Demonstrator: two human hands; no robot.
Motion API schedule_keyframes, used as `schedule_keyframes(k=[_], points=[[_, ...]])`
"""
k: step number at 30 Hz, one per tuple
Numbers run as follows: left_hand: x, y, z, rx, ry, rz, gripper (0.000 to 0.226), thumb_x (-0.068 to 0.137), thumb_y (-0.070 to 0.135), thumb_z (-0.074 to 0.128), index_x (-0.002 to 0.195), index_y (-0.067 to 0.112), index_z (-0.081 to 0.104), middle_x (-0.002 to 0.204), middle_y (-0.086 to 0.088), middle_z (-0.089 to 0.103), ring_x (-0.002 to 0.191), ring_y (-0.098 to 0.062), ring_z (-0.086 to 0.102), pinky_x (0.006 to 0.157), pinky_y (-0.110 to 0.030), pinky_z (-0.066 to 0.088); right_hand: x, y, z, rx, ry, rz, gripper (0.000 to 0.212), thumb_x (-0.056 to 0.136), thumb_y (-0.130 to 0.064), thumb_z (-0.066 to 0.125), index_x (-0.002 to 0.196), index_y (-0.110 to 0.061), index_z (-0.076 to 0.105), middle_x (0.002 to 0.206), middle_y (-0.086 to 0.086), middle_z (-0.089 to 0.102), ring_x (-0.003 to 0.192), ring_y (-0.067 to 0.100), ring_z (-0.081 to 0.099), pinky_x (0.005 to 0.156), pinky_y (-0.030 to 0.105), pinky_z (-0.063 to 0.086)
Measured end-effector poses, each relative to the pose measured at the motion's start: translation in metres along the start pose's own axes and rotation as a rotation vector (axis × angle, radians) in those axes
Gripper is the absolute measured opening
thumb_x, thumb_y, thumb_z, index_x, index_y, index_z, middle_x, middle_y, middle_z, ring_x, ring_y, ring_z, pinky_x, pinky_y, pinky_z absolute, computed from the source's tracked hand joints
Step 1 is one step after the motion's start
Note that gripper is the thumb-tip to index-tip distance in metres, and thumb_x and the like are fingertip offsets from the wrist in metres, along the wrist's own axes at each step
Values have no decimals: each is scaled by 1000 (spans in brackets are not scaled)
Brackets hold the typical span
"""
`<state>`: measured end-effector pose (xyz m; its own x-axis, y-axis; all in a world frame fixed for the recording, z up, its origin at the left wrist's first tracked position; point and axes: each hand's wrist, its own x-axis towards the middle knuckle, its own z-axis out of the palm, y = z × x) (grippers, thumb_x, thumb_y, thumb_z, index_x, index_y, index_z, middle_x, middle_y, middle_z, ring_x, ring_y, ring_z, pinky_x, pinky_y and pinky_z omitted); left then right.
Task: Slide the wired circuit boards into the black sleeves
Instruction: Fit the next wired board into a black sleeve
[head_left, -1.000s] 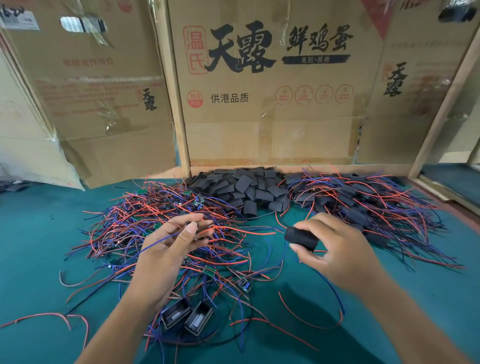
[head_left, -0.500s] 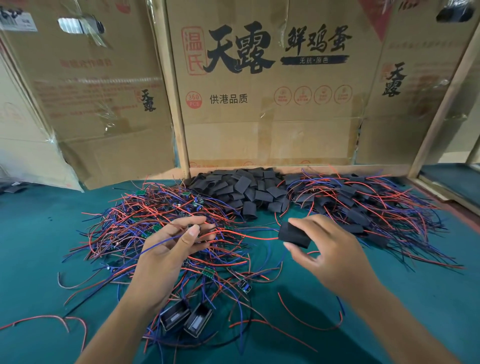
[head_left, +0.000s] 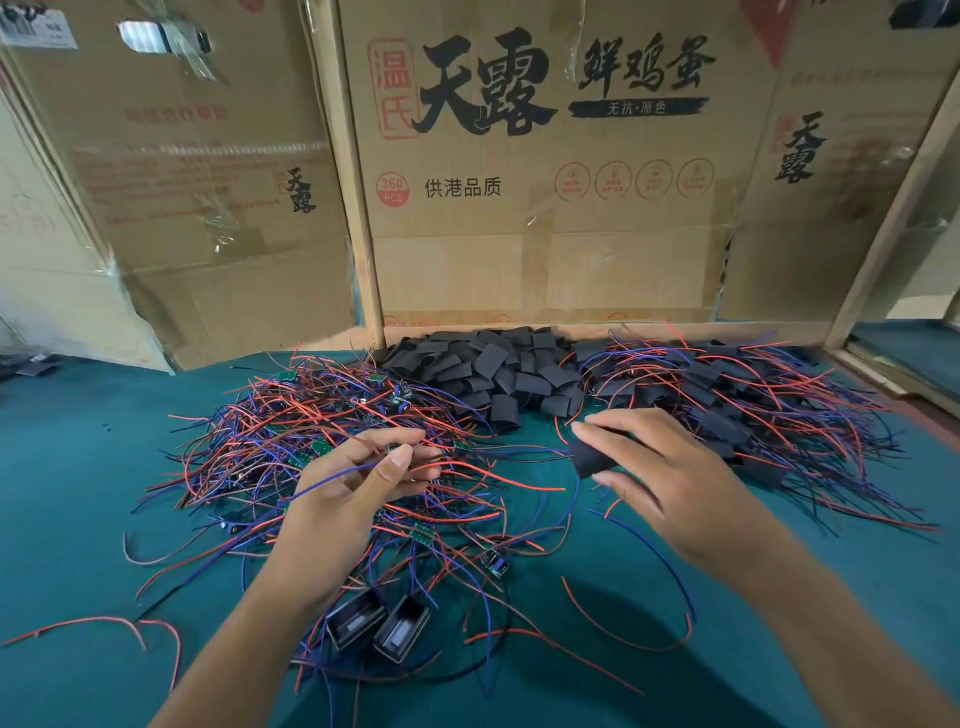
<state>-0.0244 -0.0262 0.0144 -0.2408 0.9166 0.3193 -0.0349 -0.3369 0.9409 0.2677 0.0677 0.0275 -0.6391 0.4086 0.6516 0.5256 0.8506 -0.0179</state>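
Carrying a black sleeve (head_left: 592, 457) further toward the tabletop's back edge, the right hand (head_left: 660, 467) is approaching the left hand (head_left: 353, 488), which is pinching wires (head_left: 483, 475); insertion appears imminent.

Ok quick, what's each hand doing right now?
Left hand: closed, pinching wires from the loose pile.
Right hand: closed on a black sleeve.
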Motion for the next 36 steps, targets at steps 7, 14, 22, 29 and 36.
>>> schedule_keyframes(k=[7, 14, 22, 29, 36], points=[[1, -1, -1, -22, 1, 3, 22, 93, 23, 61, 108, 14, 74, 106, -18, 74, 99, -37, 71, 85, -33, 59, -1, -3, 5, 64, -108, -22, 42, 91, -14, 65, 131, -6, 59, 126, 4, 59, 118, 17, 50, 105, 24, 35], [1, -1, -2, -26, 3, 6, 22, 93, 21, 61, 109, 12, 73, 106, -19, 74, 98, -38, 71, 84, -34, 59, 1, 0, -5, 42, 13, 24, 40, 90, -19, 60, 127, -5, 62, 122, 5, 61, 112, 20, 54, 99, 27, 40], [0, 0, -2, -27, 8, 3, 23, 93, 22, 61, 109, 11, 73, 105, -19, 74, 98, -38, 71, 86, -35, 59, 2, -4, -2, 19, -31, -34, 38, 91, -17, 62, 127, -6, 62, 122, 4, 61, 112, 21, 56, 100, 28, 41], [0, -1, -2, -32, 6, 2, 23, 93, 23, 61, 109, 12, 73, 105, -19, 74, 98, -38, 71, 86, -36, 59, 1, -5, 2, 9, -54, -60, 39, 90, -17, 62, 127, -6, 62, 121, 4, 61, 112, 18, 52, 102, 23, 37], [1, -2, -5, -28, 6, -7, 22, 94, 23, 61, 110, 12, 72, 106, -19, 73, 99, -38, 71, 87, -37, 59, 1, 2, -7, 13, 50, -37, 41, 94, -26, 58, 130, -8, 60, 124, 0, 58, 113, 17, 52, 105, 18, 33]])
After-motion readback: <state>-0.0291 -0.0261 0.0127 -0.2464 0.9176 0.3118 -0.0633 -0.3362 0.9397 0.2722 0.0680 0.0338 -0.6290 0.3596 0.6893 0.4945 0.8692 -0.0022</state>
